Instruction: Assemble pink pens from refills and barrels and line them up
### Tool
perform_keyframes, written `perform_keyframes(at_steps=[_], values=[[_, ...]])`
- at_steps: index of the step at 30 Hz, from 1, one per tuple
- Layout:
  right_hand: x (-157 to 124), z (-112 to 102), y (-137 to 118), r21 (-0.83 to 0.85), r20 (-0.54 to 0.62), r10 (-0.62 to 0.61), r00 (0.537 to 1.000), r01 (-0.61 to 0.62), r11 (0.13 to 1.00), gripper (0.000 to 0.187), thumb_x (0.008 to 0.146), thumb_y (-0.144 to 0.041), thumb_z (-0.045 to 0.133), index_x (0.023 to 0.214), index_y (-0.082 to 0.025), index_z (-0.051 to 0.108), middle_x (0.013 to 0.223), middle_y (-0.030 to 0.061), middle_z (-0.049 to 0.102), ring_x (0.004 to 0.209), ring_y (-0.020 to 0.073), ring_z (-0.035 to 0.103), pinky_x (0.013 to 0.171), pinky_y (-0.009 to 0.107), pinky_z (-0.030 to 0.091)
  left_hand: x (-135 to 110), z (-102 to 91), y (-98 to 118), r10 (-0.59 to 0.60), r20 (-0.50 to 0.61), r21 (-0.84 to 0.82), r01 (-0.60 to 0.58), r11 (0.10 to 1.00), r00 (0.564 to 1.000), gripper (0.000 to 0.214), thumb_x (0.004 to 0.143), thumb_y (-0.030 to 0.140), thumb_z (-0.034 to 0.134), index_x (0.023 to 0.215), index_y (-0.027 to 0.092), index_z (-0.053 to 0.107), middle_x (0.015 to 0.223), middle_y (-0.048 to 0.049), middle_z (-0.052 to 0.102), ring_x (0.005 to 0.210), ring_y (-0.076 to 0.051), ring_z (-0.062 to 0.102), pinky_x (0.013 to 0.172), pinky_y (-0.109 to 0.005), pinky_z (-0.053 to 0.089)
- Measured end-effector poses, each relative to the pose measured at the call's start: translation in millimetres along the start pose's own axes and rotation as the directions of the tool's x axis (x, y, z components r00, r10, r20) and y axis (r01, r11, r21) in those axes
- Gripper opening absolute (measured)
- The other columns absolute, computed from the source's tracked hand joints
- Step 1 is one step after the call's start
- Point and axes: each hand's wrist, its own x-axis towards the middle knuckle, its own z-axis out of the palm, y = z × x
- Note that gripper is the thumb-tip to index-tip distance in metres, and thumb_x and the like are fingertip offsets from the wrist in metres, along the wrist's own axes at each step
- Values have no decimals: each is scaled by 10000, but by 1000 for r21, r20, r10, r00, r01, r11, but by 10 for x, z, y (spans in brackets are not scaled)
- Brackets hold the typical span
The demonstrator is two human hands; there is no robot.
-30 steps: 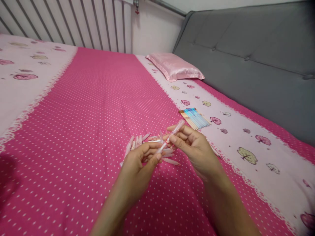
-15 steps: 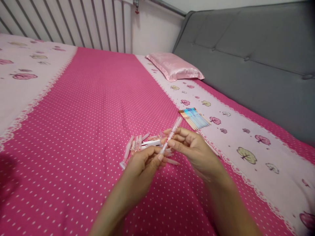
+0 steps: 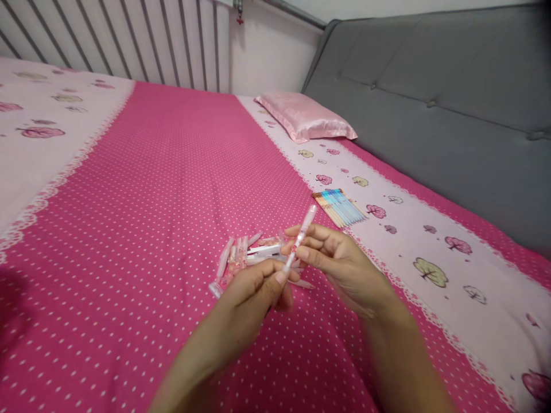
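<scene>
A slim pink-and-white pen [image 3: 306, 221] with small red marks slants up to the right between my two hands. My left hand [image 3: 258, 289] pinches its lower end between thumb and fingertips. My right hand [image 3: 333, 255] is closed around its middle, with the upper end sticking out past the fingers. Just behind my hands lies a loose pile of pink pen parts [image 3: 235, 258], some clear and some patterned. Among them is a white piece [image 3: 264, 250] with a dark part, its kind unclear. My fingers hide some of the pile.
Beyond my right hand, a row of blue and beige pens [image 3: 342, 207] lies side by side on the bedspread [image 3: 172, 172]. Farther back is a pink satin pillow [image 3: 305, 115] against the grey padded headboard [image 3: 430, 86]. A white radiator [image 3: 129, 40] stands along the wall.
The pen has turned slightly, and its red marks show more plainly. My left hand's fingers have shifted a little at its lower end. The pile and the row of pens look unchanged.
</scene>
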Motion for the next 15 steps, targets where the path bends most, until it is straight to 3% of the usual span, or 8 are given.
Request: perform_keyframes(at_steps=[6, 15], values=[[-11, -16, -5, 30, 35, -5, 999, 4, 1000, 223, 827, -231, 662, 1048, -214, 636, 958, 36, 702, 835, 129, 661, 751, 265, 541, 0, -7, 16, 18, 59, -106, -12, 994, 998, 349, 945, 334, 410, 681, 177, 575, 659, 15, 542, 636, -102, 452, 637, -247, 352], [-39, -15, -52, 112, 88, 39, 995, -49, 993, 215, 830, -222, 658, 1044, -229, 654, 973, 30, 712, 819, 124, 662, 782, 278, 535, -45, 2, 13, -21, 140, -336, 67, 939, 990, 290, 932, 361, 456, 793, 185, 638, 651, 3, 588, 633, -110, 495, 635, -253, 354]])
